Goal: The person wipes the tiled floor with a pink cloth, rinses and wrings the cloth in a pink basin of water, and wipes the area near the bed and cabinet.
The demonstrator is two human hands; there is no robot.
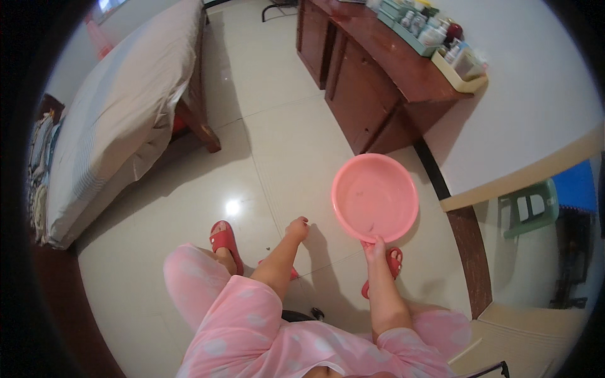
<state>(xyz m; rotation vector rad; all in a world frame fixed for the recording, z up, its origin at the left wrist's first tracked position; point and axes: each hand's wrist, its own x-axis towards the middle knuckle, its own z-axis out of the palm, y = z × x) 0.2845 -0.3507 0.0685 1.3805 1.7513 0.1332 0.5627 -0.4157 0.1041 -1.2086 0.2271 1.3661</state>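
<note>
A round pink plastic basin (373, 198) is tilted toward me above the tiled floor, with a few small dark marks on its inside. My right hand (375, 248) grips its near rim, thumb on the inner side. To the left of the basin, my left hand (298, 229) hangs apart from it over the floor. Its fingers look loosely curled and partly turned away, and I see nothing in them. Below my left forearm a pinkish-red thing (294, 273) is mostly hidden by the arm.
A bed (127, 85) stands to the left. A reddish-brown wooden desk (364, 90) is at the upper right, bearing a green organizer (406, 33) of bottles and a cream tray (456, 78). A green plastic stool (531, 208) is beyond the doorway. A caster (317, 313) shows below me.
</note>
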